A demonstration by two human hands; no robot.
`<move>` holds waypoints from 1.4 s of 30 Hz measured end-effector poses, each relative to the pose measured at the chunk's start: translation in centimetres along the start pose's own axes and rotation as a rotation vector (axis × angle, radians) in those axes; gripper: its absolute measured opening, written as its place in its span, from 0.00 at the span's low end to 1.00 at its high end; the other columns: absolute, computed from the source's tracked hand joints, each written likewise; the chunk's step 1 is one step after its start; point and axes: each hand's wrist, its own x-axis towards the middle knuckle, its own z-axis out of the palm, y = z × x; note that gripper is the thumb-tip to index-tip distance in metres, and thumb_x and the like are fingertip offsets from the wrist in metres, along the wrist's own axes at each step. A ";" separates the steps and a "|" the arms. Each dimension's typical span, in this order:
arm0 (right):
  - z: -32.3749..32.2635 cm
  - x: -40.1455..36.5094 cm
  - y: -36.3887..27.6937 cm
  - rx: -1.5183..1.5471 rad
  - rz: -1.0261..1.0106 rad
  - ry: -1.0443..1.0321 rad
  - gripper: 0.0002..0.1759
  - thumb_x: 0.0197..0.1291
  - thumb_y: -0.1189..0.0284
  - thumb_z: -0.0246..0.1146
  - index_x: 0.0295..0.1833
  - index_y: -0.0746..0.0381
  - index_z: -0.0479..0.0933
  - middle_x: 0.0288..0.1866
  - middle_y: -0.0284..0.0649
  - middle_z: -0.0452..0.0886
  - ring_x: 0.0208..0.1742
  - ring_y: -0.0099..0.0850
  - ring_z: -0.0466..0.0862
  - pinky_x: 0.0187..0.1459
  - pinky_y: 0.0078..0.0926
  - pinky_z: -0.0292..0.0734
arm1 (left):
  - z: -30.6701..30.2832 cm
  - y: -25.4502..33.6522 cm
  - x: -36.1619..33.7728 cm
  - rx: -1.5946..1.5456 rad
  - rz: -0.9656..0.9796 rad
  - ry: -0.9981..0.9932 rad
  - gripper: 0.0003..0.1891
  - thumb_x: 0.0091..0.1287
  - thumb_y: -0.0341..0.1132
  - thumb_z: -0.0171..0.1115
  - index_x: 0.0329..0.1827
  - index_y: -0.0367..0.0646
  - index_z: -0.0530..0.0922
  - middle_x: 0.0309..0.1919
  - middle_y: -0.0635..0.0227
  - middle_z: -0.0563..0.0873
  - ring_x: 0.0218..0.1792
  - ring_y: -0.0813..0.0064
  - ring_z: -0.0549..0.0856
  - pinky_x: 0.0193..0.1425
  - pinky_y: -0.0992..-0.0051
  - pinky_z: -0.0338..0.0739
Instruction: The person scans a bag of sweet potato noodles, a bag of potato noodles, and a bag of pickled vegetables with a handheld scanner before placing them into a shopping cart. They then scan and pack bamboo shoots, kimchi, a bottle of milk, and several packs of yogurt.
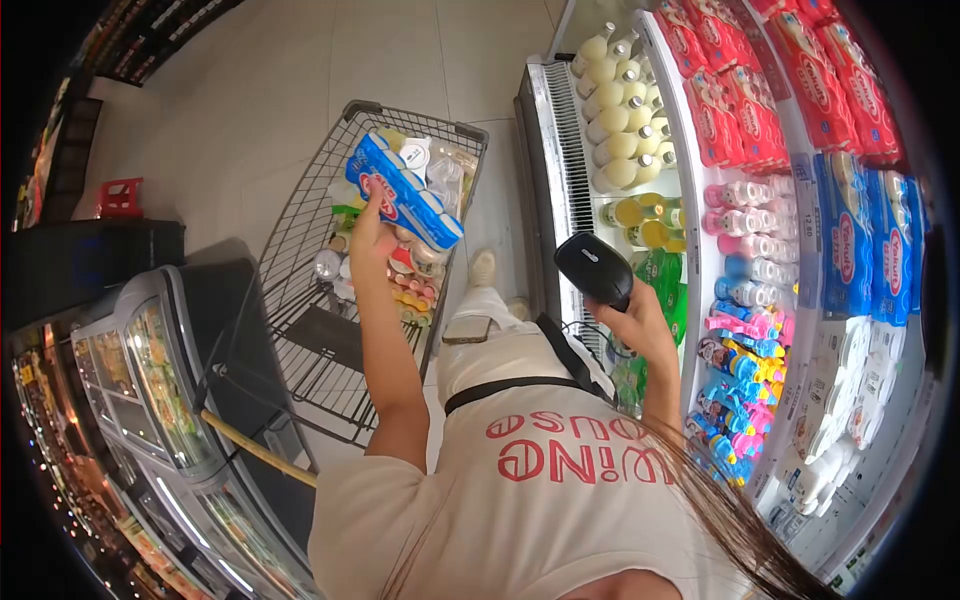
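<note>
Gripping a blue pack (405,190) by its lower end with the left hand (370,235), fingers and thumb wrapped tight around it, arm stretched forward. Held tilted, up above that hand and directly over the wire cart (300,225), clear of the goods inside. Marked with red-and-white labels along the side. Below and just beyond the hand, inside the cart: a heap of small bottles, cups and packets (405,285), bunched against the right wall of the basket.

Clasping a black scanner (593,268) in the right hand (640,325), fingers closed fully round the handle, with the scanner's head sticking up above the hand and leaning left. Well apart from the pack, with the cart's edge and 1 pale shoe (484,268) lying between the 2 hands.

Just right of this hand, open chiller shelves (690,200): small pink, blue and multicoloured bottles (745,300) nearest, yellow and green drinks (640,225) just above the scanner, pale bottles (615,120) farther up. Farther right again, red packs (745,100) on top and blue packs (850,240) like the held 1 beneath.

Far left of the left arm, a glass-topped freezer (150,380).
</note>
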 end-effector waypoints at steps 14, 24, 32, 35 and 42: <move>6.4 7.7 -3.0 -0.210 0.023 -0.230 0.28 0.49 0.74 0.70 0.59 0.65 0.74 0.40 0.48 0.84 0.39 0.36 0.83 0.48 0.31 0.78 | -16.1 2.7 19.2 1.202 0.351 0.207 0.32 0.52 0.46 0.77 0.56 0.35 0.78 0.47 0.54 0.87 0.46 0.67 0.86 0.52 0.69 0.79; 5.6 8.5 -2.5 -0.212 0.074 -0.148 0.27 0.49 0.73 0.70 0.57 0.65 0.74 0.38 0.51 0.83 0.40 0.45 0.84 0.46 0.34 0.77 | -17.5 -0.6 24.4 1.294 0.192 0.174 0.22 0.59 0.37 0.69 0.56 0.41 0.81 0.45 0.55 0.88 0.45 0.61 0.87 0.52 0.69 0.78; 3.0 6.0 -1.8 -0.157 -0.005 0.032 0.24 0.52 0.67 0.69 0.52 0.66 0.73 0.36 0.50 0.83 0.39 0.46 0.84 0.44 0.39 0.77 | -1.4 -4.4 26.3 1.286 0.632 0.137 0.19 0.60 0.35 0.69 0.53 0.38 0.80 0.47 0.54 0.84 0.46 0.55 0.84 0.51 0.59 0.79; 2.0 4.2 -1.2 -0.106 -0.087 0.169 0.23 0.52 0.66 0.69 0.51 0.65 0.74 0.34 0.50 0.82 0.38 0.46 0.83 0.42 0.39 0.77 | 22.4 -3.3 14.1 0.979 0.662 -0.358 0.14 0.67 0.30 0.62 0.54 0.37 0.80 0.48 0.57 0.84 0.48 0.65 0.85 0.53 0.69 0.79; 0.3 -0.9 -0.8 -0.020 -0.026 0.450 0.25 0.48 0.67 0.67 0.52 0.66 0.73 0.37 0.53 0.81 0.40 0.49 0.82 0.44 0.41 0.75 | 56.2 -4.3 1.9 0.820 1.384 -1.027 0.20 0.61 0.24 0.57 0.59 0.38 0.75 0.52 0.53 0.80 0.54 0.56 0.79 0.59 0.59 0.72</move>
